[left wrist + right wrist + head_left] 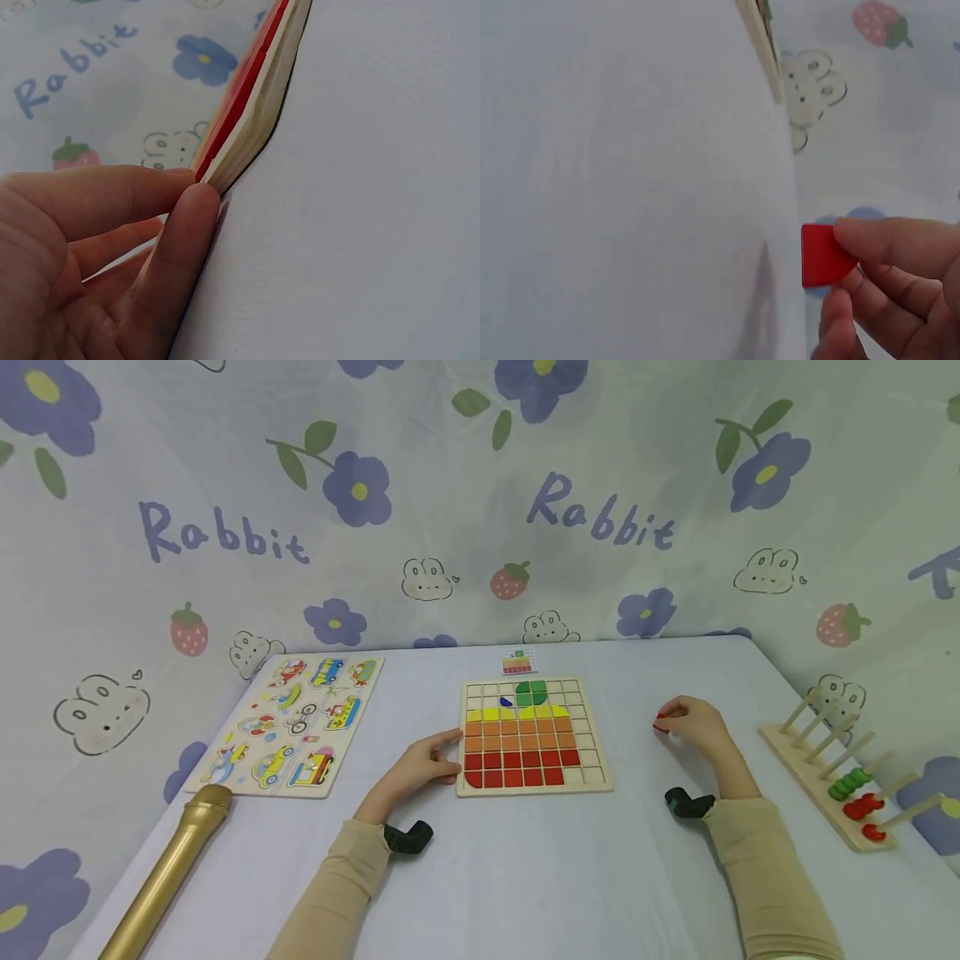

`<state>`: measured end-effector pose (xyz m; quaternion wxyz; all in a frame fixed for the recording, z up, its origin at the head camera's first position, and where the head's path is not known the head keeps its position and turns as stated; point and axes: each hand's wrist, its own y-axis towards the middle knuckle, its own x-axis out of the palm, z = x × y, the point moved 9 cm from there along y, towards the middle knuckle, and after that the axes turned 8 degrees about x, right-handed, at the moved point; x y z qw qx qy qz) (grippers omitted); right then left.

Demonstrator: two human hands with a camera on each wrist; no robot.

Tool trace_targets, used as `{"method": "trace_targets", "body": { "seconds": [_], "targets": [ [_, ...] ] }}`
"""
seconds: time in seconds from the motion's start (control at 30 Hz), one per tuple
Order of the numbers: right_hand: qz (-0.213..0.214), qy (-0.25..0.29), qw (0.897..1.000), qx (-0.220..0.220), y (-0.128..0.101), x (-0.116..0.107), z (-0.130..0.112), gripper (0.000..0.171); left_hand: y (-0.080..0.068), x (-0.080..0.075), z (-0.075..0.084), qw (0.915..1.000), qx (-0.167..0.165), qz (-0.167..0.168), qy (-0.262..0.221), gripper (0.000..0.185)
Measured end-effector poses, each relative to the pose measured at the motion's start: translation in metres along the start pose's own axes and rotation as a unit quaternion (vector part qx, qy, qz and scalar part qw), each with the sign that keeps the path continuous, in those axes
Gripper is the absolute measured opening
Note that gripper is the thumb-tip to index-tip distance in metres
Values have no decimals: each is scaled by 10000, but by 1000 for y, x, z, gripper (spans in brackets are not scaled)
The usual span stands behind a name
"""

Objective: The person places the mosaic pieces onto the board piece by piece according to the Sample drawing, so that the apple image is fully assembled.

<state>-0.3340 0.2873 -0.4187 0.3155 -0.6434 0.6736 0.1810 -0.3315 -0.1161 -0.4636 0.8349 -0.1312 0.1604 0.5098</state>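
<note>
A square wooden grid board [594,774] lies mid-table, with red, orange, yellow, green and blue tiles in its grooves. At its left edge, my left hand [420,767] touches the wood with fingertips and thumb. The left wrist view shows those fingers [196,225] against the board's corner [247,142]. My right hand [693,720] is raised right of the board, pinching a red tile [823,255] between thumb and fingers. One corner of that tile is rounded. Part of it is hidden behind the thumb.
Behind the board is a small pattern card [518,662]. A vehicle puzzle board [288,727] and a gold microphone [168,868] lie to the left. On the right stands a wooden peg rack [817,785] with green and red beads. A printed cloth backs the table.
</note>
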Motion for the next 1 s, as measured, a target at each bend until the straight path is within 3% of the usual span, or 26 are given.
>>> {"method": "trace_targets", "body": {
  "seconds": [0.17, 0.33, 0.57, 0.83, 1.0],
  "targets": [
    [-1311, 865, 9876, 46, -7, 48, -39, 36, -1, -2, 1, 10000, -20, 9, 24, 65],
    [-1962, 568, 9787, -183, -20, 89, -66, 24, -1, -2, 1, 10000, -5, -16, 34, 65],
    [-1846, -539, 9790, -677, -28, 114, -74, 14, -1, -1, 3, 9999, 46, -78, 142, 66],
    [-1531, -872, 9801, -913, -34, 113, -85, 10, -1, -3, 9, 9998, 95, -22, 166, 64],
    [-1425, -858, 9817, -925, -31, 113, -89, 16, 3, -8, 7, 9996, 102, -47, 271, 65]
  ]
}}
